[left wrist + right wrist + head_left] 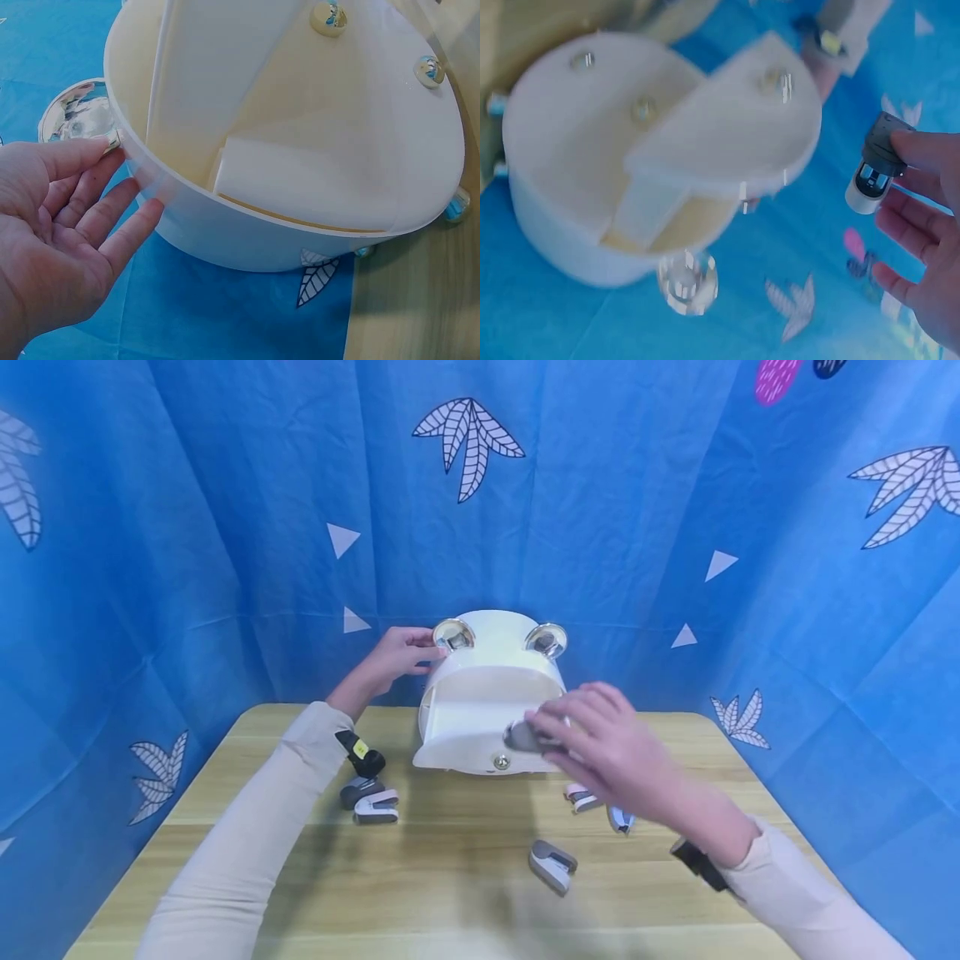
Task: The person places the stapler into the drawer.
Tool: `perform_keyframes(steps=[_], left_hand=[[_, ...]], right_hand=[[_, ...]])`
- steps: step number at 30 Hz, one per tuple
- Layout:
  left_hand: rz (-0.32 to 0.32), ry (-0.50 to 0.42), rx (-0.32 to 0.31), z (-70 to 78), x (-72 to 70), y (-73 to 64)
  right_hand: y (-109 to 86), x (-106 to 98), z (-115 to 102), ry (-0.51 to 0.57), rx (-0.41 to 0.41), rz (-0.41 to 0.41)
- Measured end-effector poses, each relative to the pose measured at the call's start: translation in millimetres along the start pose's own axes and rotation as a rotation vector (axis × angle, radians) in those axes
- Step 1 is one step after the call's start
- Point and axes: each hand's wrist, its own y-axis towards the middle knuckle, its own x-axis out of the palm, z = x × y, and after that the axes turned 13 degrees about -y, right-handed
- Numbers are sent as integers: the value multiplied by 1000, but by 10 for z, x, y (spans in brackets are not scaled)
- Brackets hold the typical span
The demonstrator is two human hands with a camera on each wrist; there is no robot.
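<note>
A white round desktop box (498,639) with two gold ears (453,633) stands at the back of the table. Its drawer (468,731) is pulled out, with a gold knob on the front. My left hand (401,656) is at the box's left side; in the left wrist view its thumb and index finger pinch the gold ear (75,112) while other fingertips touch the wall. My right hand (607,747) holds a small grey-and-white stapler (877,161) by its grey end, beside the drawer's right front. The drawer's inside is only partly seen.
Several small staplers lie on the table: a dark grey one (360,791) and a white-and-grey one (377,807) at left, a pink one (581,797) and a blue one (621,820) at right, a grey-and-white one (552,866) nearer. A blue curtain (622,527) surrounds the table.
</note>
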Motion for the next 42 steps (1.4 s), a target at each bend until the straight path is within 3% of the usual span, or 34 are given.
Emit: perform_keyframes(steps=[4,9,23,36,42], left_hand=[[-3,-9,8,9,7,6],[-5,-3,3,12,0,-11],[-1,7,-12,36,3,-16],[-3,11,-26,79,7,-37],[-9,1,-30,73,0,-37]], right_hand=[[39,-7,279,8,35,-2],[24,115,510,9,38,-129],[13,555,738,4,-2,-461],[35,686,700,-80,-30,-497],[14,699,666,-115,-57,-469]])
